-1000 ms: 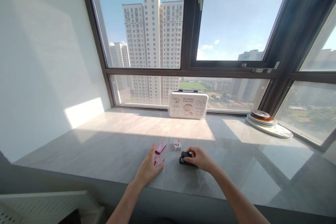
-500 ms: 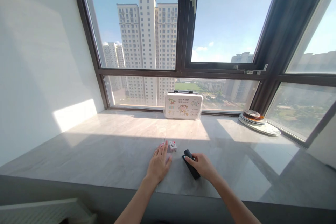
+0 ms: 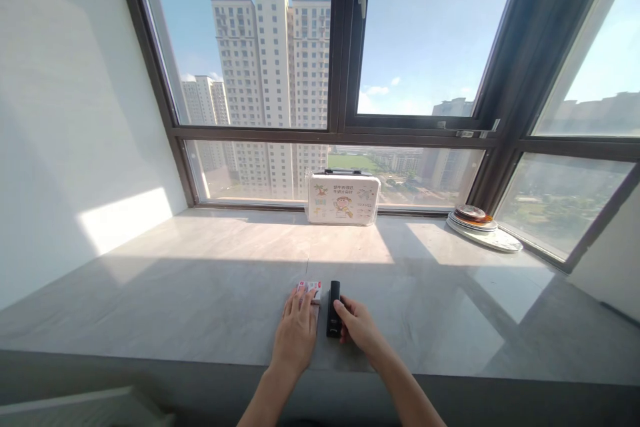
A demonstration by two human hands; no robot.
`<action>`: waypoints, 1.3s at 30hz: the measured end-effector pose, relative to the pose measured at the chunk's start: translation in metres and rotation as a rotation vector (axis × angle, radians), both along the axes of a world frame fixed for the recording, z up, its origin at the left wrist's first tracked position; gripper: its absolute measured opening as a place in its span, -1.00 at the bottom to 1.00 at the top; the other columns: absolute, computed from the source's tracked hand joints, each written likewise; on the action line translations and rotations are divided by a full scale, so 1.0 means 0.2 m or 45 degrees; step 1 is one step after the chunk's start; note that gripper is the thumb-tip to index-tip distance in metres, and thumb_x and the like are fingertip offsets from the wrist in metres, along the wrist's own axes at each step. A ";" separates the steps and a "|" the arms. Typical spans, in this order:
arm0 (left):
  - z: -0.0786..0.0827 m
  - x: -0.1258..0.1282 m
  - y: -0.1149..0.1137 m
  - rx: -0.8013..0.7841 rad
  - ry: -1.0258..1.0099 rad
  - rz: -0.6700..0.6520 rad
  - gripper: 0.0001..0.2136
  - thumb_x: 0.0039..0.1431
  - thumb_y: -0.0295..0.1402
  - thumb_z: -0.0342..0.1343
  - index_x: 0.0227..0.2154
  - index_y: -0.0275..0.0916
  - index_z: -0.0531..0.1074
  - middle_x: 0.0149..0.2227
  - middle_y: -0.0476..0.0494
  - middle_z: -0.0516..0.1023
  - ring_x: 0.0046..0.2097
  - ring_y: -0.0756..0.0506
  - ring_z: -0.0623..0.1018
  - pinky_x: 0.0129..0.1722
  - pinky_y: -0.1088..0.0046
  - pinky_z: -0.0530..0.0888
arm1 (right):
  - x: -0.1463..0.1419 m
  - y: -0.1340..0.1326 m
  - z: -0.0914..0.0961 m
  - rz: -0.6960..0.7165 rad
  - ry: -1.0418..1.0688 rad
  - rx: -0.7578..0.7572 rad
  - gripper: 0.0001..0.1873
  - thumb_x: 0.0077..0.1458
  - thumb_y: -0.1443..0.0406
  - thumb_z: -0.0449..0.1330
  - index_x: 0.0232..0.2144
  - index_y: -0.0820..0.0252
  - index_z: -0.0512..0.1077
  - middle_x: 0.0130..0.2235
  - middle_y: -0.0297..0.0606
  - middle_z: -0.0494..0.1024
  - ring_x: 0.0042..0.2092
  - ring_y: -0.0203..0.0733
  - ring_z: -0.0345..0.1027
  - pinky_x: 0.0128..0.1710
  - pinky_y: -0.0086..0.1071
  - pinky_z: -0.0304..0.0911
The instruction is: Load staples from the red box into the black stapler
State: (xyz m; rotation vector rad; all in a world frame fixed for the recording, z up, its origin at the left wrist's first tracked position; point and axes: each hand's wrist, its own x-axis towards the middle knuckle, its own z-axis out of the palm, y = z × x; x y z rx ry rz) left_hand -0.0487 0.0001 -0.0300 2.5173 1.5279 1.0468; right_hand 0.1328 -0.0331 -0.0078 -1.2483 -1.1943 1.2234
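Observation:
My left hand lies flat on the grey stone sill, fingers stretched over small red-and-white boxes, which show just past my fingertips. Right beside it a black stapler lies pointing away from me. My right hand rests against the stapler's right side, fingers curled onto it. The two hands are almost touching, with the stapler between them.
A white printed case stands against the window at the back centre. A stack of plates sits at the back right. A white wall bounds the sill on the left; its front edge runs just below my wrists.
My right hand has turned the stapler from slanted to pointing straight away and brought it next to my left hand. The left hand has drawn the small boxes nearer and now covers them.

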 end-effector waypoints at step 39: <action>0.07 -0.36 0.18 -0.116 -0.118 0.047 -0.60 0.44 -0.28 -0.21 0.25 0.00 0.29 0.26 -0.05 0.38 0.34 -0.15 0.28 0.29 0.14 0.33 | -0.52 0.11 0.08 -0.184 -0.474 0.310 -0.38 0.30 -0.14 -0.04 -0.14 0.17 0.61 -0.41 -0.17 0.60 -0.40 -0.07 0.43 -0.49 -0.39 0.13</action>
